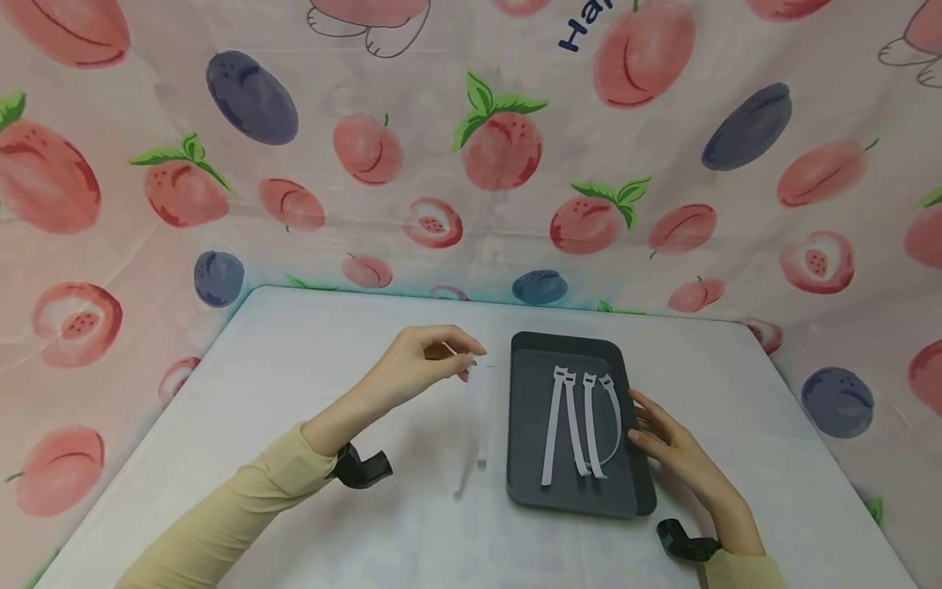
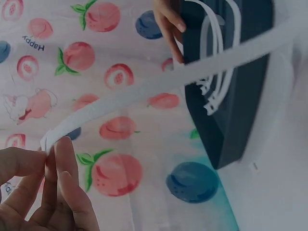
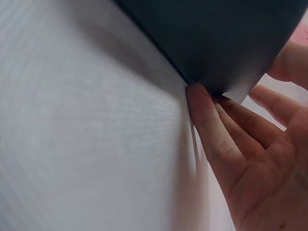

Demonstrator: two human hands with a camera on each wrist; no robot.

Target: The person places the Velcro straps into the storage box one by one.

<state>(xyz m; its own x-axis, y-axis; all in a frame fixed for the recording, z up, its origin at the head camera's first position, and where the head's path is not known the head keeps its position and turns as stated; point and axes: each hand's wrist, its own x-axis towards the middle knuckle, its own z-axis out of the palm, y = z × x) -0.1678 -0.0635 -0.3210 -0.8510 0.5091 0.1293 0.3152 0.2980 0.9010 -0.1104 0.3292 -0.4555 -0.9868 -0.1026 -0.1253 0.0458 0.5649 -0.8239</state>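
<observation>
My left hand [image 1: 430, 360] is raised over the table, left of the dark grey tray [image 1: 530, 491]. Between thumb and fingertips it pinches one end of a white strap [image 2: 144, 92], which hangs down, pale against the white tabletop. Another white strap [image 1: 482, 425] lies on the table beside the tray. Inside the tray, several white slotted-head straps [image 1: 551, 433] lie roughly side by side, the rightmost one bowed. My right hand [image 1: 680, 450] is at the tray's right side; its nearly straight fingers [image 3: 211, 127] touch the outer wall near the bottom edge.
The white table [image 1: 316, 352] ends at the back against a fruit-printed cloth [image 1: 441, 98]. A black wrist camera [image 1: 361, 466] sits on the left wrist and a second black camera [image 1: 684, 541] on the right one.
</observation>
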